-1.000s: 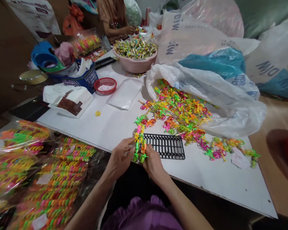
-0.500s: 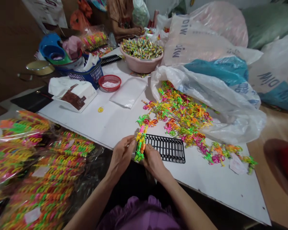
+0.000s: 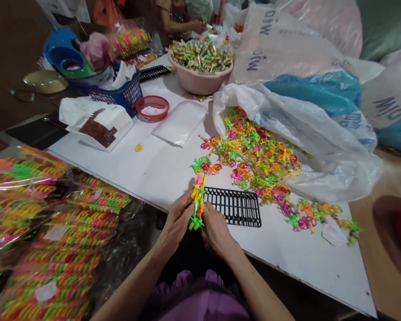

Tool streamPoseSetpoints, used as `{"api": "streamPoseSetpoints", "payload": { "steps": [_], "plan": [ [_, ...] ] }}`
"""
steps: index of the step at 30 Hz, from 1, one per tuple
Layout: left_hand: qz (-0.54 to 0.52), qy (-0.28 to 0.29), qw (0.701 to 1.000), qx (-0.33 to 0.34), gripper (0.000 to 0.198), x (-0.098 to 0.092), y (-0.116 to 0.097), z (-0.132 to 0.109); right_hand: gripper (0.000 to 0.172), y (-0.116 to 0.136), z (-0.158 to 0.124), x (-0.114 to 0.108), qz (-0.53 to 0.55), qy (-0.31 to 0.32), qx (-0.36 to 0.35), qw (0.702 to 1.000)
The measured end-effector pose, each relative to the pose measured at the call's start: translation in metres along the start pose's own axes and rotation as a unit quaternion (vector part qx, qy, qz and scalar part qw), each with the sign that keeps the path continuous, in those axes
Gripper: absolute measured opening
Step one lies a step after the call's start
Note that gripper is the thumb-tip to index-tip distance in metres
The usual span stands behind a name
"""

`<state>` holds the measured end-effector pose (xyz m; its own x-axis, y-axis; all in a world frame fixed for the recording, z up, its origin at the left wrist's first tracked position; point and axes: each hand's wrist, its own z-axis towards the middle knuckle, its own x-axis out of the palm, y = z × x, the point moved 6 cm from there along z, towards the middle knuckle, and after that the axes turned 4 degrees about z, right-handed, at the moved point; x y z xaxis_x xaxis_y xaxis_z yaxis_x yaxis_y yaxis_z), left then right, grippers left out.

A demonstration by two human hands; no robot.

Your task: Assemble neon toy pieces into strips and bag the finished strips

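A: Where are the person's hands?

B: The left hand (image 3: pixel 177 217) and the right hand (image 3: pixel 216 228) come together just left of the black rack (image 3: pixel 232 206), at the near edge of the white surface (image 3: pixel 150 185).

A: What do the fingers grasp?

B: A narrow cluster of neon plastic pieces (image 3: pixel 198 203), in pink, yellow, green and orange, just left of the rack. The fingers of both hands are bent in against its sides. Several fingertips are hidden, so how firmly they press cannot be told.

A: What else is about?

B: Beyond the rack and to its right, a loose heap of similar pieces (image 3: pixel 262 162) spills from a whitish plastic sack (image 3: pixel 307 147). A few stray pieces (image 3: pixel 205 165) lie beyond the rack's left end. Farther beyond the rack stands a pink basin (image 3: pixel 200 82) heaped with small items. Well to its left are clear bags packed with bright rows (image 3: pixel 63 249).

A: What could go wrong?

B: The cluster's near end is at the surface's edge, so a slackened grip could let pieces drop off. Uneven squeezing might skew the line. The strays near its far end could snag, being thin and looped. The right hand, so close to the rack, could nudge it askew.
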<state>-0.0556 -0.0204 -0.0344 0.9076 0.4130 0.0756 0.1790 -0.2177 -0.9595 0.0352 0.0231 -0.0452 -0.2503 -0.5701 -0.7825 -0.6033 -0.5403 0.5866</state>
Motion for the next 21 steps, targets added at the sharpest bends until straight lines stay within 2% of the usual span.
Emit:
{"api": "streamPoseSetpoints", "payload": {
  "steps": [2,5,7,10,12,14,17,19,21],
  "plan": [
    [0.037,-0.014,0.999,0.003,0.045,0.0,0.001,0.0,0.026,0.0,0.001,-0.002,0.033,-0.007,-0.012,0.999],
    [0.078,-0.02,0.997,0.003,0.047,-0.001,0.004,0.001,0.016,-0.005,0.002,-0.008,0.119,-0.017,-0.041,0.992],
    [0.093,-0.016,0.995,0.003,0.047,-0.003,0.008,0.001,0.01,-0.013,0.001,-0.011,0.179,-0.008,-0.036,0.983],
    [0.133,-0.044,0.99,0.014,0.045,-0.015,0.009,-0.003,0.018,-0.024,-0.005,-0.016,0.27,-0.029,0.003,0.962],
    [0.192,-0.091,0.975,0.068,0.043,-0.024,-0.003,-0.007,0.027,-0.025,-0.011,-0.022,0.303,-0.079,0.012,0.95],
    [0.278,-0.12,0.939,0.166,0.041,-0.025,-0.025,-0.009,0.032,-0.019,-0.013,-0.026,0.284,-0.105,-0.023,0.953],
    [0.422,-0.084,0.848,0.309,0.04,-0.008,-0.055,-0.006,0.034,-0.013,-0.001,-0.038,0.199,-0.106,-0.092,0.97],
    [0.496,-0.037,0.787,0.365,0.034,0.006,-0.067,0.0,0.032,-0.022,0.016,-0.062,0.137,-0.143,-0.089,0.976],
    [0.542,-0.003,0.744,0.391,0.027,0.015,-0.073,0.005,0.03,-0.037,0.036,-0.091,0.066,-0.188,-0.046,0.979]
  ]
}}
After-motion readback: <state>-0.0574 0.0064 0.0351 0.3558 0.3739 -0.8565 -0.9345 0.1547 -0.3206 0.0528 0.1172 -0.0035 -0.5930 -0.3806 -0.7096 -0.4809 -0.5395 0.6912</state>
